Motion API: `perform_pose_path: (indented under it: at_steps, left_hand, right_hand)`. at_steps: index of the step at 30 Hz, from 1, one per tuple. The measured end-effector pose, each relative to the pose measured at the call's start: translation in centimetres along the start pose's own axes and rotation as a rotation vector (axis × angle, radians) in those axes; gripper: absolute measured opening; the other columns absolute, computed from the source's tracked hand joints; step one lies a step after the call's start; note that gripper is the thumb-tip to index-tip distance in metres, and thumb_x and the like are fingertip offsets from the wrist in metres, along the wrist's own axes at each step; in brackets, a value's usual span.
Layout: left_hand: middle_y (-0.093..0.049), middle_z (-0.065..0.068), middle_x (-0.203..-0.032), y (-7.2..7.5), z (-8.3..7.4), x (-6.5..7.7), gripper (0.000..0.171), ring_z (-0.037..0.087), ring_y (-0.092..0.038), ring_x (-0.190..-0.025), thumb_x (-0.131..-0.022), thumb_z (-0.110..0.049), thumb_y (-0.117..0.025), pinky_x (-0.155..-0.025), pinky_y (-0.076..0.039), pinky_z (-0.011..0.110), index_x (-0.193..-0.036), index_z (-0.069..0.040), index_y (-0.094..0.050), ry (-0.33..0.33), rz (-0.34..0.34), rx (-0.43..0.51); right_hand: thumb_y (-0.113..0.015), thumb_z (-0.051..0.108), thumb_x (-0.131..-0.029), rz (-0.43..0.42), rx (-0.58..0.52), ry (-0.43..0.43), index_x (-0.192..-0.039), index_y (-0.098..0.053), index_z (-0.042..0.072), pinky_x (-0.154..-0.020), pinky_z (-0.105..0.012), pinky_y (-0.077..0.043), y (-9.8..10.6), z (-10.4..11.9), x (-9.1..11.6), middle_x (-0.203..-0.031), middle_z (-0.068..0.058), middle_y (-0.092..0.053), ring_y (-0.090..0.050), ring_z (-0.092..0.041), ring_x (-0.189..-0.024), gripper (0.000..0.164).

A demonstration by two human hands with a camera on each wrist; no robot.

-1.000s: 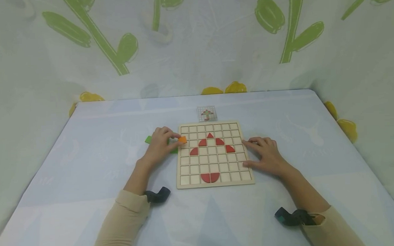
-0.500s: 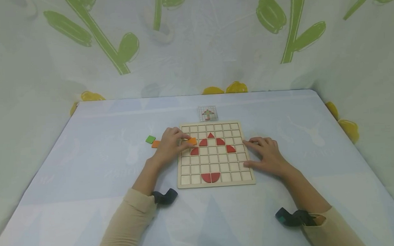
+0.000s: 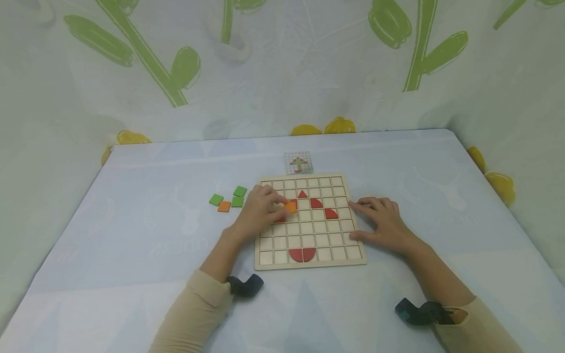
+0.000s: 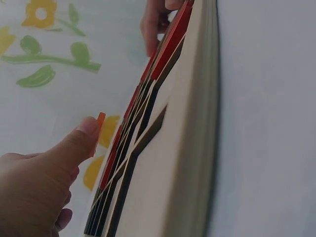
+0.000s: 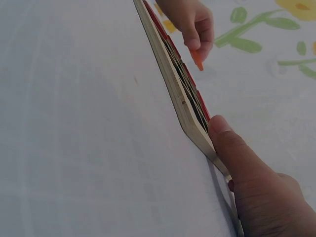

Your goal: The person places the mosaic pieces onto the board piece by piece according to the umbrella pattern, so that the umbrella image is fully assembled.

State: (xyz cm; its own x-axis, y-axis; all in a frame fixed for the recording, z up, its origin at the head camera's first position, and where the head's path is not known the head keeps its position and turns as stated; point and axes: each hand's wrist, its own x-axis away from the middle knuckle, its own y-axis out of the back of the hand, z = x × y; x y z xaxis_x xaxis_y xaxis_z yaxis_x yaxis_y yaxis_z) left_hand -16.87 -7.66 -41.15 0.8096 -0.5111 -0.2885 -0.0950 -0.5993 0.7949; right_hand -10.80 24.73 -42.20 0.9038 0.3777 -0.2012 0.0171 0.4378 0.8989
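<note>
In the head view, my left hand pinches an orange square tile between thumb and fingers, over the upper left part of a wooden grid board. The tile shows edge-on above the board in the left wrist view. Red pieces lie in the board's cells: a triangle at the top, quarter circles stepping down both sides, and two quarter circles along the bottom row. My left hand partly covers those on the left. At the board's right edge my right hand rests with spread thumb and fingers touching the rim.
Left of the board lie several green tiles and an orange tile. Behind the board is a small pattern card with a printed grid figure. A pale cloth covers the table, and a patterned curtain hangs behind.
My left hand has carried the orange tile rightward from the board's left edge to over the red pieces, uncovering the loose tiles on the left. The right hand has stayed in place.
</note>
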Motion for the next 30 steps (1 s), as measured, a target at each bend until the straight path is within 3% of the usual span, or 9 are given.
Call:
perform_pose_path:
  at_steps: [5, 11, 20, 30]
  left_hand:
    - [-0.056, 0.000, -0.092, -0.5, -0.7, -0.1, 0.029, 0.018, -0.042, -0.087, -0.078, -0.034, -0.076, -0.077, -0.035, 0.033, -0.097, -0.012, -0.072, -0.038, 0.016, 0.011]
    - [-0.054, -0.005, -0.090, -1.1, -1.5, -0.3, 0.030, 0.015, -0.038, -0.085, -0.079, -0.036, -0.075, -0.075, -0.033, 0.031, -0.099, -0.014, -0.073, -0.011, 0.043, 0.021]
    - [-0.056, -0.003, -0.093, -2.1, -2.0, -0.7, 0.028, 0.015, -0.041, -0.087, -0.080, -0.037, -0.074, -0.077, -0.036, 0.031, -0.099, -0.016, -0.073, -0.047, 0.052, -0.044]
    - [-0.055, -0.002, -0.095, -2.3, -2.2, -0.7, 0.027, 0.017, -0.044, -0.093, -0.080, -0.035, -0.074, -0.082, -0.037, 0.033, -0.099, -0.016, -0.072, -0.039, 0.066, -0.074]
  right_hand:
    - [-0.074, 0.044, -0.075, -0.003, 0.009, 0.006, -0.136, -0.052, 0.011, -0.085, -0.049, -0.025, 0.0, -0.1, 0.0, -0.124, -0.012, -0.051, -0.040, -0.032, -0.109, 0.073]
    - [-0.075, 0.042, -0.074, -0.014, -0.019, 0.018, -0.135, -0.052, 0.010, -0.085, -0.050, -0.025, 0.0, -0.1, 0.0, -0.123, -0.013, -0.050, -0.040, -0.033, -0.108, 0.073]
    - [-0.075, 0.042, -0.074, -0.008, -0.021, 0.007, -0.135, -0.052, 0.010, -0.085, -0.049, -0.025, -0.1, -0.1, 0.1, -0.124, -0.013, -0.050, -0.039, -0.032, -0.108, 0.073]
    - [-0.075, 0.041, -0.074, -0.005, -0.016, 0.002, -0.135, -0.052, 0.011, -0.086, -0.049, -0.025, -0.1, 0.0, 0.0, -0.123, -0.012, -0.051, -0.040, -0.033, -0.108, 0.072]
